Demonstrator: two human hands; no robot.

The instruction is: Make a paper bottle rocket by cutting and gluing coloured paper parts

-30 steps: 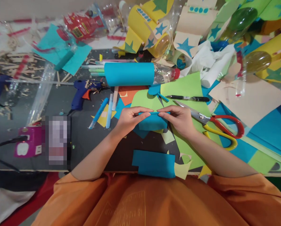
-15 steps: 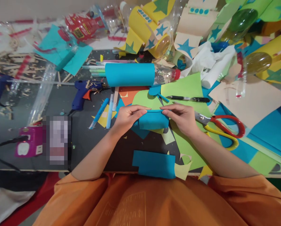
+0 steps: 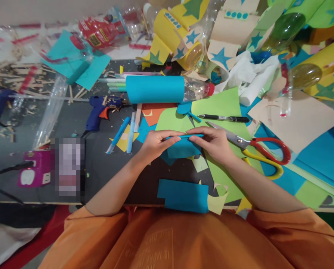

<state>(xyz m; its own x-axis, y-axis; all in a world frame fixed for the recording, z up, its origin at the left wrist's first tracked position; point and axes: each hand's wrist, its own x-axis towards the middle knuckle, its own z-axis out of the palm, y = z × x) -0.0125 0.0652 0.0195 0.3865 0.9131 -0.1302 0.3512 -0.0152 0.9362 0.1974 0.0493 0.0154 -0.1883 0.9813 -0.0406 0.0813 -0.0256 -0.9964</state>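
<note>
Two-handed pinch above a dark table point(image 3: 105, 179).
Scissors point(image 3: 241, 141), blades near the right hand point(image 3: 216, 144), could nick it should it drift against them; that hand and the left hand point(image 3: 158, 142) grip, thumb to fingers, the blue paper point(image 3: 183, 150) between them, whose narrow far edge point(image 3: 185, 136) might crease crookedly under uneven pressure.

orange shirt point(image 3: 200, 239): "is more"; other print unclear

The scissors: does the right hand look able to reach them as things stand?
Probably yes: the scissors lie close beside the right hand, their handles uncovered, though it should first release the blue paper it pinches.
</note>
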